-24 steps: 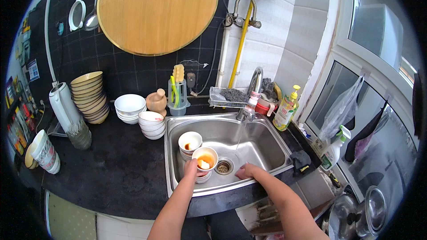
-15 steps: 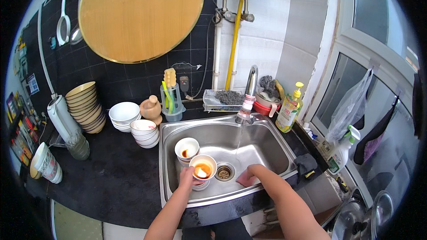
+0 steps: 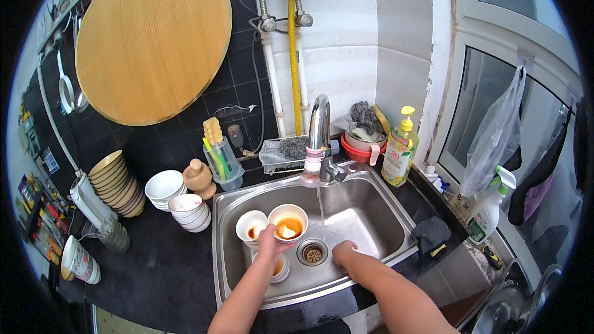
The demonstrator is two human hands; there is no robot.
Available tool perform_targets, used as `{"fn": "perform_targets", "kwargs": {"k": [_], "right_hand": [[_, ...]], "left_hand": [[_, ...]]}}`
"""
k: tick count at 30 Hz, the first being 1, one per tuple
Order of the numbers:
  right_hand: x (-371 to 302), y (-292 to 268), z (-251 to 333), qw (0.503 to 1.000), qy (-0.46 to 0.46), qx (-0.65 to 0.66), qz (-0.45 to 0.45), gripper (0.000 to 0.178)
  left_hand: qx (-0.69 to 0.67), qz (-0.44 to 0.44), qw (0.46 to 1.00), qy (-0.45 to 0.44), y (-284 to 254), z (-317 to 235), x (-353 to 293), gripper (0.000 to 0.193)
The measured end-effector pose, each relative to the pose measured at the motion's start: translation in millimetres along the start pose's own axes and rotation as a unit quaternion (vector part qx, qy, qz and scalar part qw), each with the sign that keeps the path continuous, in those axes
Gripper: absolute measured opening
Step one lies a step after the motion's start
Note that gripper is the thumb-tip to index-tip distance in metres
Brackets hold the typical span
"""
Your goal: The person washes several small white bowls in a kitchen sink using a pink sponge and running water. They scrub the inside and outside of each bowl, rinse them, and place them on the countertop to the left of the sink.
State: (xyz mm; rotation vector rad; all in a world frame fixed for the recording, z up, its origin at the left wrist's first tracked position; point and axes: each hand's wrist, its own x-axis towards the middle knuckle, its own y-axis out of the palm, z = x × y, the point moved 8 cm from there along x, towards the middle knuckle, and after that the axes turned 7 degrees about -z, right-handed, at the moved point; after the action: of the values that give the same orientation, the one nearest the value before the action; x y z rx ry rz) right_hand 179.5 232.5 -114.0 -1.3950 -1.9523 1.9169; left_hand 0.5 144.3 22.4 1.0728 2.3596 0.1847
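My left hand (image 3: pixel 270 244) grips a white bowl (image 3: pixel 298 210) by its near left rim, holding it tilted over the sink. Orange-brown liquid with a pale blob lies inside. Right beside it, another white bowl (image 3: pixel 246 221) with brown residue sits on the left of the steel sink (image 3: pixel 377 211). More stacked bowls (image 3: pixel 281 274) stand below my left wrist, partly hidden by it. My right hand (image 3: pixel 344 253) is low near the sink's front wall, right of the drain (image 3: pixel 312 252), fingers curled; whatever it holds is hidden. Water runs from the faucet (image 3: pixel 318 130).
Left of the sink stand white bowls (image 3: pixel 190 213), a wooden mortar (image 3: pixel 198 179), a utensil holder (image 3: pixel 226 170) and tall stacked tan bowls (image 3: pixel 117 185). A pump bottle (image 3: pixel 399 154), a red basin (image 3: pixel 359 151) and a spray bottle (image 3: pixel 486 213) stand at the right.
My left hand has lifted the bowl up and toward the faucet, uncovering the stack below. The pink thing seen at my right hand no longer shows. The whole view has shifted.
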Motion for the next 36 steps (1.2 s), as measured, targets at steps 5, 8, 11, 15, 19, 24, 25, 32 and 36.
{"fn": "perform_targets", "kwargs": {"k": [5, 8, 11, 15, 19, 24, 25, 32, 36], "right_hand": [[-22.7, -73.4, -49.9, 0.841, 0.168, 0.452, -0.246, 0.031], [-14.9, -63.1, -78.6, 0.681, 0.207, 0.633, -0.304, 0.038], [-4.9, -53.1, -86.4, 0.534, 0.163, 0.779, -0.287, 0.030], [21.0, -55.7, -81.4, 0.363, 0.069, 0.876, -0.311, 0.014], [-13.7, -77.7, -87.8, 0.464, 0.152, 0.766, -0.418, 0.018], [-76.4, -147.5, -74.6, 0.672, 0.157, 0.572, -0.443, 0.032], [-74.1, -148.7, -72.8, 0.665, 0.139, 0.582, -0.448, 0.035], [-77.8, -168.6, -37.4, 0.780, -0.021, 0.302, -0.548, 0.043], [-54.2, -149.8, -18.2, 0.827, -0.040, 0.297, -0.477, 0.039]], "left_hand": [[-0.055, -0.043, 0.997, -0.022, 40.1, 39.2, 28.4, 0.045], [-0.137, -0.044, 0.990, -0.013, 36.0, 69.9, 52.1, 0.045], [-0.093, -0.059, 0.994, -0.026, 33.3, 69.5, 47.7, 0.044], [-0.020, -0.055, 0.998, 0.016, 21.7, 67.6, 59.2, 0.044], [0.020, -0.025, 0.999, -0.003, 39.3, 76.5, 55.2, 0.047], [0.062, -0.037, 0.997, -0.003, 48.9, 73.1, 36.3, 0.048], [0.074, -0.032, 0.997, 0.000, 50.0, 74.9, 38.8, 0.047], [0.075, -0.054, 0.996, 0.018, 45.9, 74.3, 37.0, 0.052], [0.231, -0.042, 0.960, 0.153, 47.2, 75.3, 56.0, 0.051]]}}
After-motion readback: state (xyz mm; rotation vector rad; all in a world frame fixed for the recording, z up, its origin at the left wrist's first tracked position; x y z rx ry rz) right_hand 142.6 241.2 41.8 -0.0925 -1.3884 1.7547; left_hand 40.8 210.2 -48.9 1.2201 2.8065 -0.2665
